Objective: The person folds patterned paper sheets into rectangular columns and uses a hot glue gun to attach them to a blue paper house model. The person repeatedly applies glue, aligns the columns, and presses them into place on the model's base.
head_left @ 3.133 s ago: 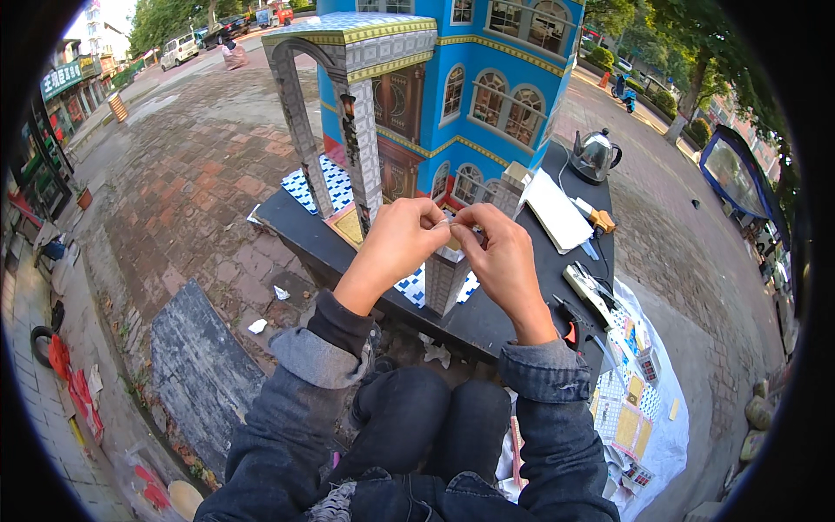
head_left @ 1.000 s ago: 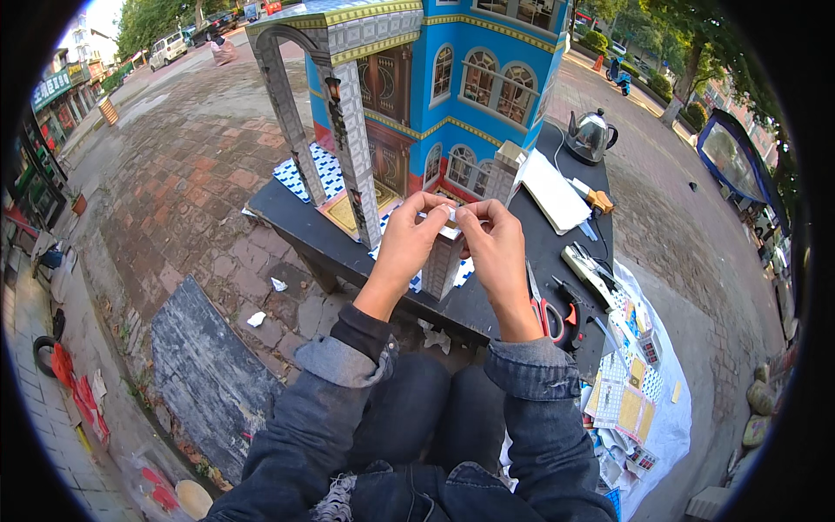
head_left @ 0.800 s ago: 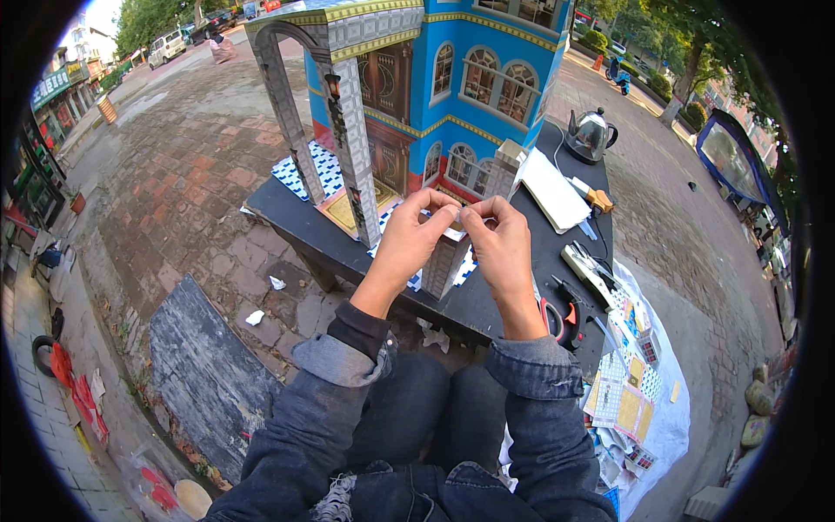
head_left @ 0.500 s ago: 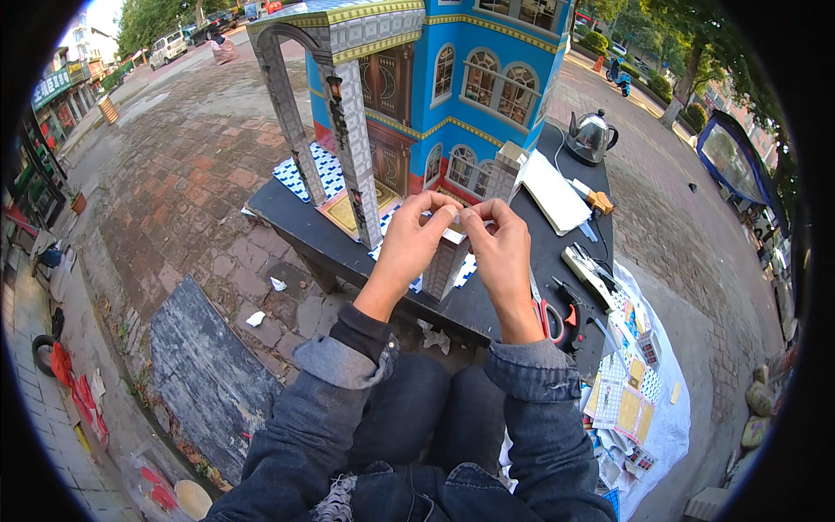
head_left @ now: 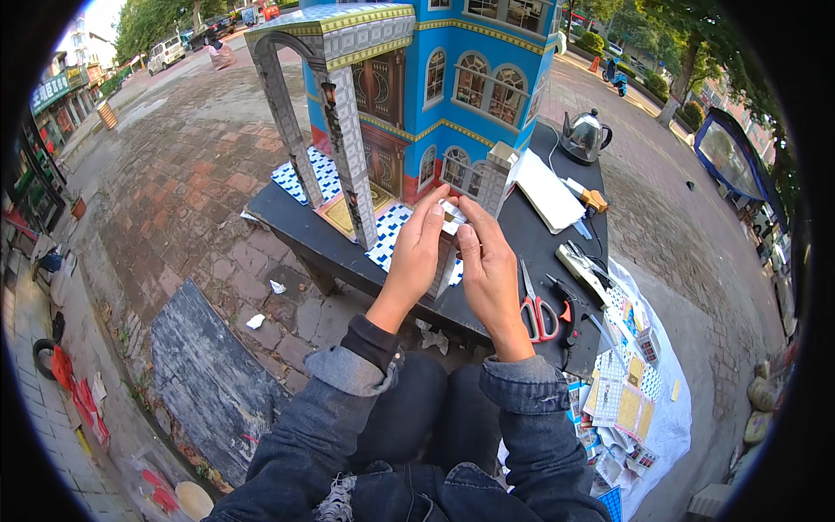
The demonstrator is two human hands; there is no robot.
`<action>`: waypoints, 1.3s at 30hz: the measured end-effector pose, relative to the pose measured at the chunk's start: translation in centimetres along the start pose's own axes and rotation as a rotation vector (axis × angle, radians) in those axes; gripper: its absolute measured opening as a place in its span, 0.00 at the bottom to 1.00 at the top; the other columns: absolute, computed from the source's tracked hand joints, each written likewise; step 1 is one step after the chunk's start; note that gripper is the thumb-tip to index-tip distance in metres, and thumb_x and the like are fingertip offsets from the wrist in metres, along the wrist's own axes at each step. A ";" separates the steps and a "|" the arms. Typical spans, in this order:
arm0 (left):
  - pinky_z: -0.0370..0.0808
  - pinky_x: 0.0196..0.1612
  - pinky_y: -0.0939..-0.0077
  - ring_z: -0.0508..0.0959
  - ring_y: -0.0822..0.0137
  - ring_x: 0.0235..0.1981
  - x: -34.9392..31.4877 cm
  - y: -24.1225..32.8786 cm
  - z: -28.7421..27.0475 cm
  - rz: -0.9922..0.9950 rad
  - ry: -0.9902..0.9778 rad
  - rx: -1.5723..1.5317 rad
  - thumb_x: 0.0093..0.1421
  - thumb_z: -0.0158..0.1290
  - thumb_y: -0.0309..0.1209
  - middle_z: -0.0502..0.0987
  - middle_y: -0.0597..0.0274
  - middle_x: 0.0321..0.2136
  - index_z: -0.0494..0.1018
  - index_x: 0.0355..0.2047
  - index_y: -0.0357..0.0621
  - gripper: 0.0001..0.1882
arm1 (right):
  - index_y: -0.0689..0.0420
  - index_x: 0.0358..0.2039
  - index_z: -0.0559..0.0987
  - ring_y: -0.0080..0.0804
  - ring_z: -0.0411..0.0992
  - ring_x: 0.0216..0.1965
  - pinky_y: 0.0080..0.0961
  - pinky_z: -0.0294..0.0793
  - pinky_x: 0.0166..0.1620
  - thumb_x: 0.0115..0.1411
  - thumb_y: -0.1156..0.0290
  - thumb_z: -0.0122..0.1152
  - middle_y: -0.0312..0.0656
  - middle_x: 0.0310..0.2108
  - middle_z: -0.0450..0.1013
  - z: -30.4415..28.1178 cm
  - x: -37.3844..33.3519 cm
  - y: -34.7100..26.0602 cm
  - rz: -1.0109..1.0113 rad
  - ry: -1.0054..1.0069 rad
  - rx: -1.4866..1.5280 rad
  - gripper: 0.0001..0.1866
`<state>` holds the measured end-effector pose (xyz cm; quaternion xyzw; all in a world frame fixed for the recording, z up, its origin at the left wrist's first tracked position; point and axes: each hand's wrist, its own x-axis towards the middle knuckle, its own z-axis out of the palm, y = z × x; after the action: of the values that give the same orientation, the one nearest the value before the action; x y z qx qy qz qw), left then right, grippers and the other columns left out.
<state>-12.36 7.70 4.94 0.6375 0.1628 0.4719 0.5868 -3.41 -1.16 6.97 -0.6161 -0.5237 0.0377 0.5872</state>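
A large blue paper model house (head_left: 435,122) stands on a dark table before me. At its near corner is a short grey paper pillar (head_left: 442,268), mostly hidden behind my hands. Its top (head_left: 451,217) shows white folded paper with a small brown patch. My left hand (head_left: 416,257) closes on the pillar top from the left, thumb and fingers pressed together. From the other side my right hand (head_left: 489,271) has its bent fingers and thumb against the same top. A similar grey pillar (head_left: 496,181) rises just behind, against the house.
Red-handled scissors (head_left: 539,315), black pliers (head_left: 570,317) and a pale glue gun (head_left: 584,274) lie right of my hands. Beyond are a white pad (head_left: 548,196) and a metal kettle (head_left: 587,137). Paper cutouts (head_left: 626,396) fill a white sheet. The porch column (head_left: 352,165) stands left.
Both hands have gone from a tight fingertip pinch to a looser cupping round the pillar top, uncovering its white paper. My right hand has shifted slightly left, showing more of the scissors.
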 end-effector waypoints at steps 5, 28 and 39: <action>0.63 0.66 0.69 0.70 0.62 0.63 -0.4 0.3 0.3 -0.002 0.132 0.006 0.78 0.38 0.44 0.72 0.50 0.62 0.59 0.69 0.33 0.30 | 0.63 0.50 0.77 0.16 0.72 0.31 0.16 0.75 0.37 0.71 0.72 0.58 0.37 0.42 0.78 -1.7 -1.0 0.4 0.156 0.156 0.152 0.11; 0.79 0.46 0.77 0.80 0.73 0.45 17.3 -5.4 -0.4 0.136 -0.582 0.265 0.62 0.64 0.29 0.78 0.63 0.53 0.79 0.57 0.53 0.22 | 0.61 0.45 0.82 0.34 0.78 0.37 0.28 0.80 0.40 0.65 0.72 0.65 0.44 0.47 0.72 -4.6 10.2 8.7 -0.045 0.118 -0.333 0.10; 0.77 0.45 0.74 0.83 0.68 0.42 18.0 -5.8 0.7 0.057 -0.424 0.164 0.71 0.54 0.45 0.84 0.61 0.40 0.81 0.48 0.41 0.20 | 0.64 0.41 0.80 0.35 0.77 0.36 0.28 0.77 0.42 0.68 0.74 0.60 0.45 0.39 0.75 -4.1 10.9 8.3 -0.095 0.138 -0.342 0.07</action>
<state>-0.76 22.48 7.19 0.7723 0.0558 0.3291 0.5406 9.25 5.53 8.11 -0.6827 -0.5094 -0.1217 0.5095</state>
